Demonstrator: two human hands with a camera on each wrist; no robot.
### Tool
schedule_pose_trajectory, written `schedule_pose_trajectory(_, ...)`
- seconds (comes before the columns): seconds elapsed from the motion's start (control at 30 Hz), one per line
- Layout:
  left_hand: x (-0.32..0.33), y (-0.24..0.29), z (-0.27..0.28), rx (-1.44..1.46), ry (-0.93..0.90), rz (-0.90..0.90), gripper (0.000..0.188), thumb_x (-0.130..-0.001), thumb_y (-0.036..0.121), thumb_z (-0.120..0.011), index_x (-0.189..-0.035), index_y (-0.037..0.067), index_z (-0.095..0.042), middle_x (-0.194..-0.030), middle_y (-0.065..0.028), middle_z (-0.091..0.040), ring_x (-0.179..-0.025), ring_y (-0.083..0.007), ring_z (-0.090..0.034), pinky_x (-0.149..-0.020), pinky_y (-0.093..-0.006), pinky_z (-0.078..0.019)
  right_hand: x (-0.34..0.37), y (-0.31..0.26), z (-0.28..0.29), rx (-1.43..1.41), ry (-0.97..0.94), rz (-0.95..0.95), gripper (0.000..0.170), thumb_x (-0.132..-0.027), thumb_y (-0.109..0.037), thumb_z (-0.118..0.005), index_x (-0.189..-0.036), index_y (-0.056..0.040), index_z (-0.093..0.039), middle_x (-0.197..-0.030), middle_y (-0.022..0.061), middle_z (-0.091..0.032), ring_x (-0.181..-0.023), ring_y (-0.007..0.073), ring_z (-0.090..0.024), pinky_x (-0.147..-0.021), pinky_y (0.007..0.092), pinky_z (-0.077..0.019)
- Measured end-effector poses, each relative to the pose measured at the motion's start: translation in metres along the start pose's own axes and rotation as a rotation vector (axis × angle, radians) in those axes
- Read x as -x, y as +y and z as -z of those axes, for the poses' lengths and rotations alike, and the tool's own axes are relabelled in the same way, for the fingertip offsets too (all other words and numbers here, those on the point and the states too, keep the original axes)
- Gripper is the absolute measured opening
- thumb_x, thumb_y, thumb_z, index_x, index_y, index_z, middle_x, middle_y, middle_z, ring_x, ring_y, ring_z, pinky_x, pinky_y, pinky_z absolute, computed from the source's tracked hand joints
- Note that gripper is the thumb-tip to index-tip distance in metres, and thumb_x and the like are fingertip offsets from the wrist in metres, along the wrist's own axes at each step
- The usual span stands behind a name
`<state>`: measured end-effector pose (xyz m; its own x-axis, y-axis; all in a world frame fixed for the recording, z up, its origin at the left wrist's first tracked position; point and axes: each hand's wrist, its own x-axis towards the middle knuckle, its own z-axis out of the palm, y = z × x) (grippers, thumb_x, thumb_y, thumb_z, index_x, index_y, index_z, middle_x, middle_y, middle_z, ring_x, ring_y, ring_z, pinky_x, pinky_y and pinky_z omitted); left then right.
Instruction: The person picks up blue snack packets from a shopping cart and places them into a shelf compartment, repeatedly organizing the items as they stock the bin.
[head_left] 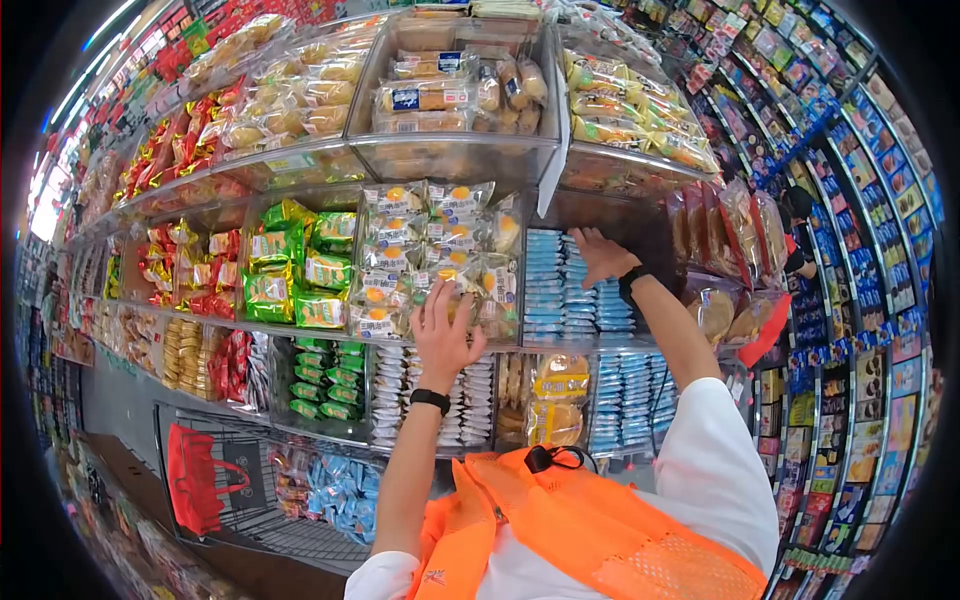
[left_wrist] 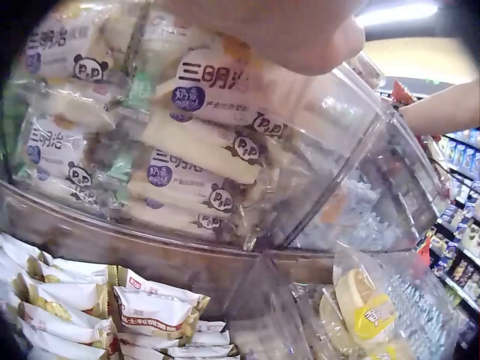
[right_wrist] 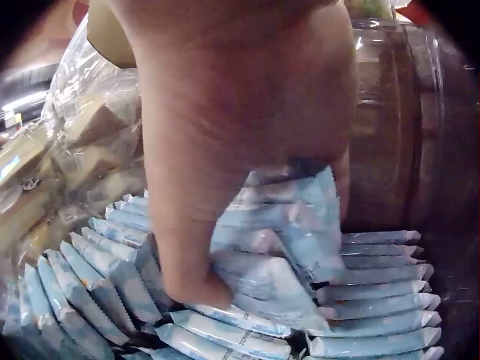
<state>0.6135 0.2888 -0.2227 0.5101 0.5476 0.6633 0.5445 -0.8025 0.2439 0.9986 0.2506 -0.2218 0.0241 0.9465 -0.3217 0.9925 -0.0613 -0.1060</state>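
My left hand (head_left: pixel 446 338) rests over clear-wrapped sandwich packs (head_left: pixel 390 257), fingers spread and relaxed. The left wrist view shows part of this hand (left_wrist: pixel 285 34) above the sandwich packs (left_wrist: pixel 214 86), fingertips out of view. In the bin to the right, my right hand (head_left: pixel 602 258) reaches over rows of light-blue packets (head_left: pixel 545 290). Seen from the right wrist, that hand (right_wrist: pixel 240 112) has thumb and fingers around a few light-blue packets (right_wrist: pixel 266 277), slightly blurred; its far fingers are mostly hidden. Other blue packets (right_wrist: pixel 386 322) stand in rows beneath and beside it.
Green snack packs (head_left: pixel 322 271) fill the bin left of the sandwiches. Clear dividers and front panels edge the bins. Brown bread packs (head_left: pixel 735 235) sit at the right. Below left stands a cart holding a red bag (head_left: pixel 195 480) and blue packets (head_left: pixel 345 490).
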Motion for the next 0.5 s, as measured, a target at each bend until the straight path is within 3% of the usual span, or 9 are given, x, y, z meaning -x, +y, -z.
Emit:
schedule_pose_trajectory(0.07, 0.002, 0.000, -0.001, 0.003, 0.014, -0.003, 0.044, -0.078, 0.028, -0.059, -0.116, 0.009, -0.066, -0.137, -0.0146, -0.052, -0.134, -0.0322, -0.046, -0.100, -0.0501, -0.0334, 0.003, -0.002, -0.002, 0.050, -0.006, -0.016, 0.115, -0.056, -0.023, -0.094, -0.148, -0.0066, -0.027, -0.137, 0.0217, -0.044, -0.129, 0.0444, -0.042, -0.096, 0.0514, -0.0514)
schedule_pose_trajectory(0.17, 0.001, -0.001, -0.002, 0.005, 0.025, -0.009, 0.043, -0.078, 0.029, -0.058, -0.115, 0.009, -0.066, -0.137, -0.0144, -0.053, -0.133, -0.0322, -0.047, -0.100, -0.0497, -0.0337, 0.024, -0.014, -0.001, 0.090, 0.139, -0.053, 0.114, -0.060, -0.023, -0.093, -0.151, -0.0114, -0.026, -0.141, 0.0195, -0.038, -0.132, 0.0436, -0.037, -0.096, 0.0528, -0.0518)
schedule_pose_trajectory(0.27, 0.001, -0.002, -0.001, 0.003, 0.024, -0.012, 0.041, -0.078, 0.028, -0.058, -0.114, 0.009, -0.066, -0.136, -0.0145, -0.053, -0.133, -0.0320, -0.048, -0.099, -0.0497, -0.0341, 0.033, -0.011, -0.005, 0.033, 0.251, -0.168, 0.122, -0.055, -0.023, -0.093, -0.154, -0.0124, -0.023, -0.139, 0.0205, -0.034, -0.129, 0.0441, -0.038, -0.098, 0.0502, -0.0504)
schedule_pose_trajectory(0.37, 0.001, -0.001, 0.000, 0.001, 0.041, -0.020, 0.039, -0.078, 0.027, -0.058, -0.111, 0.008, -0.066, -0.135, -0.0146, -0.054, -0.131, -0.0320, -0.049, -0.098, -0.0495, -0.0352, 0.028, 0.005, -0.029, -0.207, 0.196, -0.485, 0.132, -0.058, -0.026, -0.094, -0.159, -0.0114, -0.011, -0.151, 0.0212, -0.028, -0.138, 0.0417, -0.033, -0.101, 0.0519, -0.0492)
schedule_pose_trajectory(0.47, 0.001, -0.001, -0.002, -0.007, 0.056, -0.015, 0.038, -0.078, 0.028, -0.058, -0.108, 0.007, -0.067, -0.136, -0.0138, -0.055, -0.132, -0.0303, -0.050, -0.098, -0.0483, -0.0366, 0.023, 0.016, -0.037, -0.925, 0.014, -0.758, 0.132, -0.062, -0.028, -0.089, -0.159, -0.0075, -0.003, -0.161, 0.0228, -0.013, -0.145, 0.0373, -0.026, -0.106, 0.0479, -0.0443)
schedule_pose_trajectory(0.5, 0.002, -0.001, -0.002, -0.011, 0.056, -0.014, 0.038, -0.078, 0.029, -0.058, -0.108, 0.007, -0.068, -0.137, -0.0133, -0.055, -0.132, -0.0295, -0.050, -0.098, -0.0478, -0.0371, 0.018, 0.026, -0.043, -1.002, -0.061, -0.678, 0.130, -0.064, -0.029, -0.086, -0.159, -0.0063, 0.000, -0.163, 0.0225, -0.009, -0.147, 0.0359, -0.023, -0.108, 0.0460, -0.0414)
